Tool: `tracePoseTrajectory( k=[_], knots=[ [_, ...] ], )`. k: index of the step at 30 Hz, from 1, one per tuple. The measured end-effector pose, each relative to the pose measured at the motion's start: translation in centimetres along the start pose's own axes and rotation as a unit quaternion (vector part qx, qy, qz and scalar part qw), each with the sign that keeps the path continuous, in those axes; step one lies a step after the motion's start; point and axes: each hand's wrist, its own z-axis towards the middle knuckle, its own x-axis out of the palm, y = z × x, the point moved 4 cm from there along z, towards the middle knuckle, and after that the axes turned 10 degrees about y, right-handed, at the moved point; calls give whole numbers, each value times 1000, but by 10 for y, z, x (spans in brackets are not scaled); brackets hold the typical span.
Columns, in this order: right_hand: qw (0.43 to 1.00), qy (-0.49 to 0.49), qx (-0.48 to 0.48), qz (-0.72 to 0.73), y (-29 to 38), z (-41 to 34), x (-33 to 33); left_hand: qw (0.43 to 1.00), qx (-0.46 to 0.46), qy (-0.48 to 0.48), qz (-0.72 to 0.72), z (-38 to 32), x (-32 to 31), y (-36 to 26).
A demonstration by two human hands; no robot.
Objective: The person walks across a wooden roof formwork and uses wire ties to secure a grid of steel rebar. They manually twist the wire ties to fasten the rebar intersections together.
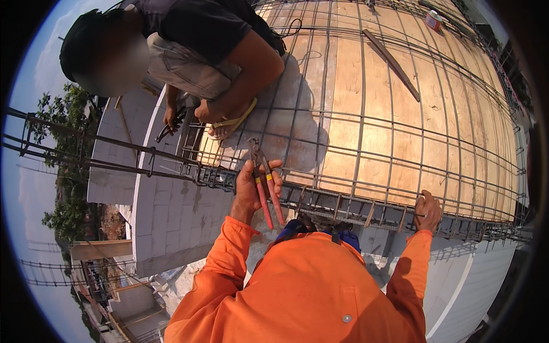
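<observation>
A pair of steel-fixer's pincers [263, 201] with red handles and yellow bands lies across the palm of my left hand [248, 188]. Its jaws point away from me, above the edge of the rebar mesh [360, 150]. The fingers curl partly around the handles, which are slightly apart. Over to the right, my right hand [427, 212] is curled over a reinforcing bar by the beam's rebar cage [334, 210]. Part of that grip is hidden. Plywood formwork panels [377, 171] lie under the mesh.
A co-worker [206, 51] squats on the mesh at upper left, holding a dark tool [169, 126]. A long narrow bar [390, 64] and a red-and-white container [433, 20] rest farther back. Rebar [98, 141] juts out left past a block wall [171, 214], with a drop below.
</observation>
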Motion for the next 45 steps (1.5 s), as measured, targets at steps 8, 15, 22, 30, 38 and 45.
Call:
tracePoseTrajectory(
  k=[8, 15, 22, 30, 38, 45],
  knots=[
    [999, -18, -11, 37, 11, -5, -9, 618, -132, -250, 734, 6, -25, -17],
    [999, 20, 13, 24, 12, -5, -12, 518, -84, -257, 811, 12, -29, -3],
    [999, -26, -18, 30, 5, -1, -4, 617, -111, -236, 742, 19, -32, 1],
    [999, -36, -30, 14, 6, 1, 4, 640, -153, -115, 744, 23, -46, -6],
    [996, -71, -44, 13, 0, 1, 3, 606, -132, -113, 776, 30, -51, 4],
    [997, -56, -44, 27, -1, 1, 0, 607, -134, -121, 774, 26, -61, 9]
  ],
)
